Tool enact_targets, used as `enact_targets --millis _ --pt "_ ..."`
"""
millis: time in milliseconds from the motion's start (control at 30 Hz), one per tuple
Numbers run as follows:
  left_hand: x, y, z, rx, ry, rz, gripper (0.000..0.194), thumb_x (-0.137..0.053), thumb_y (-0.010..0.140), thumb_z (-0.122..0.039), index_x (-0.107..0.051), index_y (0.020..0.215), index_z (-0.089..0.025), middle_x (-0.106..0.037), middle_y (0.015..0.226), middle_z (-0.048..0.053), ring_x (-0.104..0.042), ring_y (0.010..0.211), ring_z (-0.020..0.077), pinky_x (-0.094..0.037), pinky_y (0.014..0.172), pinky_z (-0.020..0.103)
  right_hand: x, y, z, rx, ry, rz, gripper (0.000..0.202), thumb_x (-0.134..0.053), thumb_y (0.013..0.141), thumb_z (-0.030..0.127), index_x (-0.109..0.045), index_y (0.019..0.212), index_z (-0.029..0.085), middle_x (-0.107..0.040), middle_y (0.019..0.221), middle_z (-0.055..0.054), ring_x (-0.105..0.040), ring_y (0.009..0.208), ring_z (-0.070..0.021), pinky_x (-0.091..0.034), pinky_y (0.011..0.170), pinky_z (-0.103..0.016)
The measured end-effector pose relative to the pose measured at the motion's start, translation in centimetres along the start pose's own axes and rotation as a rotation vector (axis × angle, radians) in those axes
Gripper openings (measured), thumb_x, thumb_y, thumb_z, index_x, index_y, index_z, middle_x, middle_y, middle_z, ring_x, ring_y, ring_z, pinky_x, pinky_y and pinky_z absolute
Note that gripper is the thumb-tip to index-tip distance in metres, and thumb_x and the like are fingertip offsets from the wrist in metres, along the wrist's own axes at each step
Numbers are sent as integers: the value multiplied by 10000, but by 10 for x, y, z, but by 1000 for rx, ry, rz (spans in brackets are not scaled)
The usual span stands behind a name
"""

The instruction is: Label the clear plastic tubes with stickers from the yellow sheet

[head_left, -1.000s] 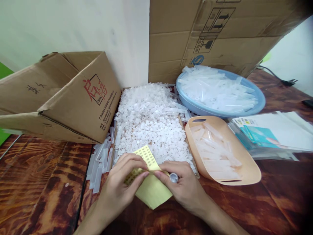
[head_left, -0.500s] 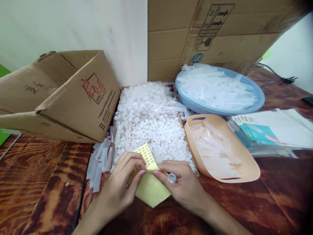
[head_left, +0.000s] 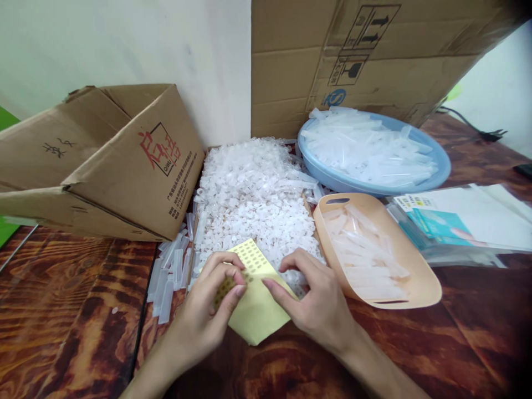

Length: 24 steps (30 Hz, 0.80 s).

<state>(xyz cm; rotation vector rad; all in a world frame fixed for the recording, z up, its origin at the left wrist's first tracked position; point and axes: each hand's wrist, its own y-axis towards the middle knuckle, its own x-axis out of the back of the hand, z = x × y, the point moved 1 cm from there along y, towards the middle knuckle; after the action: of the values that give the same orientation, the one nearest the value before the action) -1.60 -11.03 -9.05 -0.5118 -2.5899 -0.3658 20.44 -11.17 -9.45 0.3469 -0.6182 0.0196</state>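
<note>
My left hand (head_left: pixel 208 310) has curled fingers on the left part of a yellow sheet (head_left: pixel 260 310) with rows of small dark oval marks. Its thumb and index fingertips are close together over the sheet. On the sheet's right side is my right hand (head_left: pixel 320 293), its thumb raised apart from the index finger. A clear tube (head_left: pixel 296 278) shows partly beneath its fingers; the rest is hidden by the hand. Behind both hands lies a wide heap of small translucent white pieces (head_left: pixel 266 221) in a shallow cardboard tray.
An open cardboard box (head_left: pixel 137 160) stands at the left, with loose clear tubes (head_left: pixel 166 288) beside it. At the right are a peach basket (head_left: pixel 424 282) and a blue basin (head_left: pixel 374 191), both holding tubes. Plastic-wrapped packets (head_left: pixel 444 224) lie farther right. A large carton (head_left: pixel 291 72) stands behind.
My right thumb and index finger have parted and lifted off the sheet. The clear tube's end, earlier between them, now shows lower beneath the fingers. More marked rows show on the sheet.
</note>
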Motion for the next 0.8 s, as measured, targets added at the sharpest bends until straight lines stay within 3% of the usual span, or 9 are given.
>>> enact_targets --millis 67,200,367,800 --pt "0 -1 -1 26 -48 4 112 -495 1069 -185 -552 991 -242 -544 1180 61 -553 1166 191 -458 969 269 2 -1 -1 93 -148 -89 273 -707 946 306 -534 764 200 -558 703 -6 -543 632 -160 -372 606 -296" --pt "-1 -3 -6 51 -148 77 91 -523 1065 -232 -573 989 -246 -526 1228 67 -519 1249 215 -453 1021 280 -8 -7 0 215 -182 64 328 -610 1001 205 -467 706 216 -479 625 31 -461 538 -127 -297 562 -301" --pt "-6 -3 -11 71 -231 173 73 -534 1061 -227 -576 1008 -257 -499 1247 46 -505 1260 198 -398 1100 282 -24 -15 5 240 -67 209 236 -530 956 134 -502 733 206 -512 643 21 -473 542 -131 -287 543 -293" --pt "-14 -5 -12 64 -264 215 87 -551 1044 -191 -578 1004 -263 -507 1263 37 -491 1291 189 -368 1129 276 -27 -17 4 249 -51 196 172 -546 873 136 -501 723 207 -533 649 10 -506 539 -141 -310 535 -278"
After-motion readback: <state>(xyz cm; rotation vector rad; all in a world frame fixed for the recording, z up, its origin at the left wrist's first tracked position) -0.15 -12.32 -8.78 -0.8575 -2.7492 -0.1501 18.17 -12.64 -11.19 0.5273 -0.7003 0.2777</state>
